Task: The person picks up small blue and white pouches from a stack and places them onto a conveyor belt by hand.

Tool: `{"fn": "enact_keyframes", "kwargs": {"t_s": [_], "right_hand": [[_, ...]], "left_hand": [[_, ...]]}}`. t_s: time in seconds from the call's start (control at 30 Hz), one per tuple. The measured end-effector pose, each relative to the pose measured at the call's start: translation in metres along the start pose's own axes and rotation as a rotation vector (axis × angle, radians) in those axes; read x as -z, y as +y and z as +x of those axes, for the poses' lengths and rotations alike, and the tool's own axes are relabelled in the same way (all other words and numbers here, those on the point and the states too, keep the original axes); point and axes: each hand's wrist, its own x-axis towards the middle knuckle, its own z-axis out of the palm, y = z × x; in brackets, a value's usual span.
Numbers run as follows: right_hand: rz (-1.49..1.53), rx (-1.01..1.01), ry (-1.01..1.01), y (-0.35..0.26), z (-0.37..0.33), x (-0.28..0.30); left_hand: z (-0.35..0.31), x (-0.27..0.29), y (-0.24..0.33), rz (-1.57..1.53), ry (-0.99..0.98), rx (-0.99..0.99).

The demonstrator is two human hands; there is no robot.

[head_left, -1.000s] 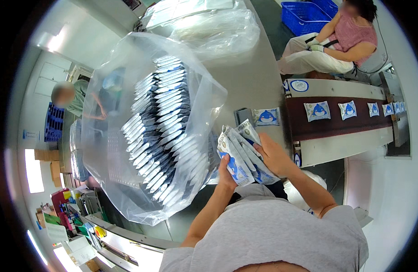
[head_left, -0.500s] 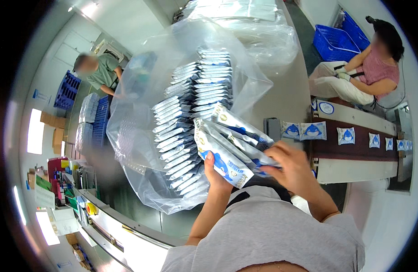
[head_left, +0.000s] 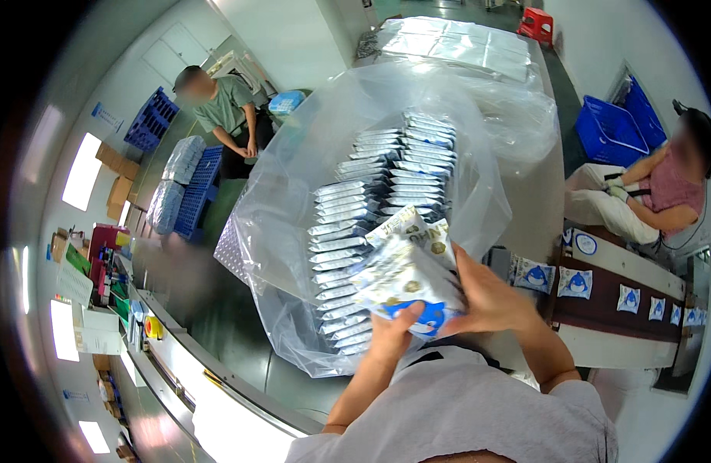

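Note:
Between my two hands is a stack of white-and-blue wipes packets (head_left: 406, 274), held over the near end of a large clear plastic bag (head_left: 282, 255). My left hand (head_left: 390, 332) is closed on the stack's near edge, its thumb on the front packet. My right hand (head_left: 490, 297) grips the right side; some of its fingers are hidden behind the packets. Inside the bag, many similar packets stand on edge in two long rows, a left row (head_left: 340, 239) and a right row (head_left: 421, 166). The held stack covers the near part of the right row.
At my right, a brown conveyor belt (head_left: 598, 315) carries several spaced packets (head_left: 574, 283). One person (head_left: 672, 193) sits beyond it near blue baskets (head_left: 610, 131); another person (head_left: 228, 112) is at the far left. Flat plastic bags (head_left: 456, 46) are piled at the table's far end.
The fanned packets have been drawn together into a tighter stack, tilted more upright. My right hand has come in against their right side. The whole view has shifted, with the scene sitting further right.

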Motion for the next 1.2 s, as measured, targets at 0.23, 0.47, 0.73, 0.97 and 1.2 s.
{"fn": "enact_keyframes", "kwargs": {"t_s": [0.23,0.47,0.73,0.97,1.2], "right_hand": [[-0.276,0.052,0.043,0.065,0.128,0.020],[-1.060,0.135,-0.241,0.131,0.294,-0.029],[-1.177,0.092,-0.410,0.153,0.274,-0.026],[-0.485,0.180,0.367,0.114,0.052,-0.009],[-0.630,-0.359,0.443,0.188,-0.214,0.050]], "left_hand": [[-0.016,-0.012,0.077,0.321,-0.006,-0.520],[-0.065,0.041,0.080,0.340,0.113,-0.438],[-0.025,0.006,0.060,0.302,-0.756,-0.173],[-0.001,-0.047,-0.030,0.499,-1.116,0.135],[-0.002,-0.071,-0.151,0.723,-1.163,0.367]]}}
